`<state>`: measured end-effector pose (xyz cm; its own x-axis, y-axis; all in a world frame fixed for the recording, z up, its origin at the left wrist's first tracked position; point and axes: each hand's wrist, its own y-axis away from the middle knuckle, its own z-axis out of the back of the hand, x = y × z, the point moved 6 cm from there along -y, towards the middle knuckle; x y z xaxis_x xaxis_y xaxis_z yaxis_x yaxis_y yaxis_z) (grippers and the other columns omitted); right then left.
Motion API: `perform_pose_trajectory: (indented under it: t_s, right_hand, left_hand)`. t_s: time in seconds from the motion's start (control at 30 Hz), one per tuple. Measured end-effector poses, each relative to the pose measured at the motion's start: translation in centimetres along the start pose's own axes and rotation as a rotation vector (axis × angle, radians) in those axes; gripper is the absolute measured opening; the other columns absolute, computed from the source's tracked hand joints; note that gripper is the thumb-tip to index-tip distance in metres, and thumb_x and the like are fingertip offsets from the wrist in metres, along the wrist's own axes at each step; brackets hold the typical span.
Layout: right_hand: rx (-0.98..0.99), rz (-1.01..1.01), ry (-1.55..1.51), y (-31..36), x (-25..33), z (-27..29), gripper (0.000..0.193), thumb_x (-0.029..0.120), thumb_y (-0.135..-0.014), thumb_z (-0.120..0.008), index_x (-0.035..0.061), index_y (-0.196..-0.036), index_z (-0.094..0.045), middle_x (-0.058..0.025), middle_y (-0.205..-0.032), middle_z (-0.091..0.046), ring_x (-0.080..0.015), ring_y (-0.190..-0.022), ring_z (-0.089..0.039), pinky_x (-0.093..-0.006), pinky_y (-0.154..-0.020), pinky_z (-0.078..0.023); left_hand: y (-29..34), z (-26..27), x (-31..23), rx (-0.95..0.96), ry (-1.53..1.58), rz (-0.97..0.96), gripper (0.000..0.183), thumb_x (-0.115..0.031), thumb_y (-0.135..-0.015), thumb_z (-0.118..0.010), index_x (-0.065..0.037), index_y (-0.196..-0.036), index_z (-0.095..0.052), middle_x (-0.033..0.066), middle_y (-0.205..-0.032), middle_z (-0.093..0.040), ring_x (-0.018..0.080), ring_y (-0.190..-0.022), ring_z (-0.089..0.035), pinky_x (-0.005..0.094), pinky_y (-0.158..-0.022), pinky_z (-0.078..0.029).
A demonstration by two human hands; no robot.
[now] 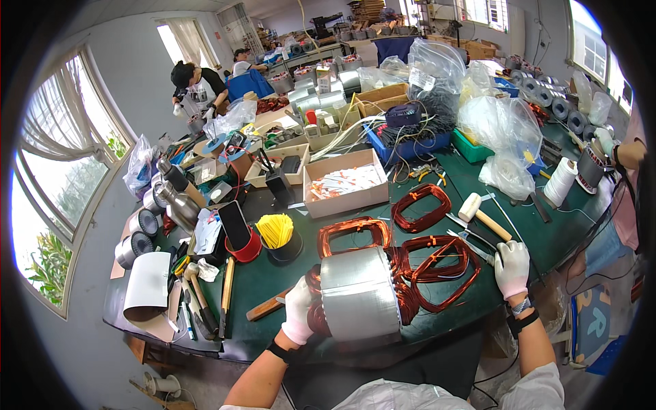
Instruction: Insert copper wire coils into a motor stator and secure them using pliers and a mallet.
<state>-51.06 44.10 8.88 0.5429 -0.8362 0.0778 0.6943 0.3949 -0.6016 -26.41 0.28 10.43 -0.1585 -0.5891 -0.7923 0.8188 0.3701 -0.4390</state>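
The grey metal cylinder with copper windings at its ends (361, 295) lies on its side on the dark green tabletop (437, 326), close in front of the person. The white-gloved left hand (298, 313) is against the cylinder's left end, partly curled beside the dark copper wire bundles (318, 311); its fingertips are hidden, so I cannot tell how firmly it grips. The white-gloved right hand (512, 268) is well apart from the cylinder, palm down with its fingers slightly bent, by the handle end of the white-headed mallet with a pale wooden handle (493, 224) and the silver-bladed scissors (478, 251); I cannot tell whether it has hold of either.

Beyond and to the right of the cylinder are 3 loops of reddish copper wire: a rounded rectangular loop with orange ties (352, 223), a smaller oval loop (398, 210) and a larger loop nearest the right hand (467, 263). Farther back stands an open cardboard box of white and orange slips (348, 204), with a black cup of yellow sticks (285, 254) to its left
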Motion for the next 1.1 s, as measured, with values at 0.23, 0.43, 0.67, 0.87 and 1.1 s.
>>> perform_pose_trajectory:
  t_s: [0.23, 0.43, 0.67, 0.87, 1.1]
  right_hand:
    - [-0.012, 0.025, 0.021, 0.0, -0.1, 0.0, 0.018, 0.012, -0.089, -0.073, 0.0047, -0.104, -0.069, -0.0148, -0.101, -0.066, -0.0369, -0.097, -0.061, -0.0499, -0.086, -0.049]
    - [-0.007, 0.021, 0.03, 0.0, 0.0, 0.0, 0.018, 0.012, -0.089, -0.073, 0.0048, -0.105, -0.07, -0.0147, -0.1, -0.066, -0.0368, -0.097, -0.061, -0.05, -0.086, -0.049]
    - [-0.015, 0.031, 0.022, 0.0, 0.0, 0.0, 0.018, 0.013, -0.089, -0.073, 0.0046, -0.105, -0.07, -0.0148, -0.1, -0.066, -0.0369, -0.096, -0.062, -0.0497, -0.086, -0.049]
    - [-0.011, 0.033, 0.03, 0.0, 0.0, -0.1, 0.019, 0.013, -0.089, -0.073, 0.0047, -0.105, -0.07, -0.0149, -0.1, -0.065, -0.0373, -0.096, -0.062, -0.0499, -0.085, -0.049]
    - [-0.013, 0.03, 0.034, 0.0, -0.1, -0.1, 0.016, 0.013, -0.089, -0.073, 0.0057, -0.102, -0.069, -0.0148, -0.099, -0.064, -0.0373, -0.095, -0.061, -0.0503, -0.085, -0.049]
  left_hand:
    - [-0.2, 0.0, -1.0, 0.002, -0.066, -0.053, 0.046, -0.018, -0.087, -0.081, -0.007, -0.129, -0.071, 0.0116, -0.12, -0.074, 0.0291, -0.108, -0.074, 0.034, -0.09, -0.06]
    - [-0.4, 0.0, -1.2, 0.008, -0.095, -0.055, 0.047, -0.021, -0.086, -0.082, -0.007, -0.129, -0.07, 0.0123, -0.117, -0.074, 0.03, -0.105, -0.074, 0.0351, -0.087, -0.06]
    - [0.0, 0.0, 0.0, -0.002, -0.017, -0.03, 0.046, -0.016, -0.086, -0.081, -0.007, -0.13, -0.07, 0.0112, -0.118, -0.074, 0.0286, -0.105, -0.075, 0.0336, -0.089, -0.06]
    - [-0.1, -0.1, 0.1, 0.006, -0.015, -0.024, 0.044, -0.011, -0.087, -0.08, -0.006, -0.13, -0.07, 0.0105, -0.118, -0.075, 0.0274, -0.106, -0.075, 0.0326, -0.09, -0.06]
    - [-0.2, 0.1, -0.4, 0.01, -0.028, -0.054, 0.044, -0.012, -0.087, -0.082, -0.007, -0.13, -0.071, 0.0111, -0.119, -0.074, 0.0279, -0.107, -0.075, 0.033, -0.091, -0.06]
